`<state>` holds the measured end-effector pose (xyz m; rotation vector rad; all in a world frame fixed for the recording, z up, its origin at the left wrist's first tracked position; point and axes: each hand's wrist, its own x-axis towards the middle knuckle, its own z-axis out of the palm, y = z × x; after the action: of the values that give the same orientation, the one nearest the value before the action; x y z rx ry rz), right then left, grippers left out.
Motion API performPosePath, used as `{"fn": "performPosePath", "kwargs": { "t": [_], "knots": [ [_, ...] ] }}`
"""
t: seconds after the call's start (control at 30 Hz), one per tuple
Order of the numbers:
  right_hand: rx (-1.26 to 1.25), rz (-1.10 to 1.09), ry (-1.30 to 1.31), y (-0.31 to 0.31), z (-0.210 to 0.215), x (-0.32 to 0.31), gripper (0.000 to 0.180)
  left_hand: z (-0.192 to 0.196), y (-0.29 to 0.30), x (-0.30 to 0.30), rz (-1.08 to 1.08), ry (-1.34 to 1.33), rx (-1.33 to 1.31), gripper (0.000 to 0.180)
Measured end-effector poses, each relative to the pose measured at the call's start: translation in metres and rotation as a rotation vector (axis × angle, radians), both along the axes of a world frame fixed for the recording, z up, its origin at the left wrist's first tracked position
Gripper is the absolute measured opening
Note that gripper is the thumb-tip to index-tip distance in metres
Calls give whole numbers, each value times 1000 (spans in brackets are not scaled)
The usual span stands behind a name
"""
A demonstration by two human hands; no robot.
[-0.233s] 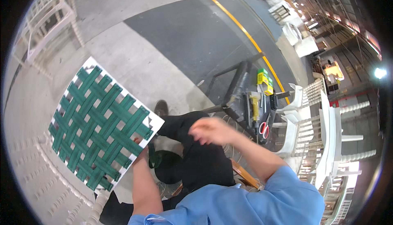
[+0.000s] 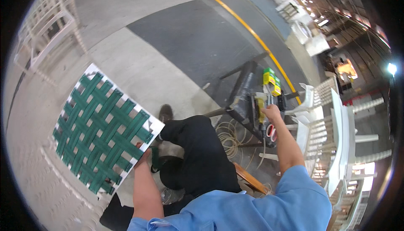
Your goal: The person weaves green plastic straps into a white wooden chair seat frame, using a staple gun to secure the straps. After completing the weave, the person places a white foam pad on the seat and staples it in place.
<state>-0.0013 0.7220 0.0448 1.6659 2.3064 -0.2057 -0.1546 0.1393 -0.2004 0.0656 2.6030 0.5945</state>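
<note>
A white square seat frame (image 2: 156, 126) carries woven green webbing (image 2: 99, 132), tilted up at my left. My left hand (image 2: 143, 157) is closed on its near right edge, with the fingers partly hidden behind the frame. A loose dark green strap (image 2: 155, 160) hangs beside that hand. At the right, my right hand (image 2: 272, 113) is on the tool stand, its fingers curled against a yellow tool (image 2: 260, 104) with a hose at its lower end. Red-handled scissors (image 2: 271, 133) lie just below this hand.
Green-and-yellow boxes (image 2: 272, 82) sit at the far end of the dark tool stand (image 2: 242, 92). Coiled pale hose (image 2: 229, 140) lies on the floor beneath. White chairs (image 2: 320, 134) are stacked at the right, and another white chair (image 2: 52, 33) stands at the far left.
My right hand has swung right, from above my knee to the yellow tool on the stand. The webbed seat has shifted slightly downward, still in my left hand.
</note>
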Motion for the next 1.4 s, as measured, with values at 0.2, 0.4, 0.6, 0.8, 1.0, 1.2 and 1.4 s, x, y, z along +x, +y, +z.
{"fn": "performPosePath", "kwargs": {
  "t": [0.2, 0.4, 0.6, 0.8, 1.0, 1.2, 1.4],
  "knots": [
    [-140, -89, 432, 42, -61, -3, 39, -21, -2, 4, 239, 42, 258, 39],
    [-409, 66, 751, -15, -7, -24, 48, -20, -2, 3, 1347, -575, 1631, 35],
    [-584, 266, 640, -172, 83, -64, 41, -20, -5, 6, 1351, -545, 1891, 31],
    [-1043, 544, 439, -357, 59, -89, 32, -24, -7, 11, 1331, -402, 1854, 29],
    [-1147, 553, 257, -446, -2, -102, 27, -27, -5, 19, 861, 252, 1077, 28],
    [-1047, 645, 191, -458, -7, -108, 31, -22, 0, 10, 1199, -28, 1654, 25],
    [-985, 735, 157, -460, -5, -107, 33, -2, -3, 3, 1691, -640, 2154, 27]
  ]
}}
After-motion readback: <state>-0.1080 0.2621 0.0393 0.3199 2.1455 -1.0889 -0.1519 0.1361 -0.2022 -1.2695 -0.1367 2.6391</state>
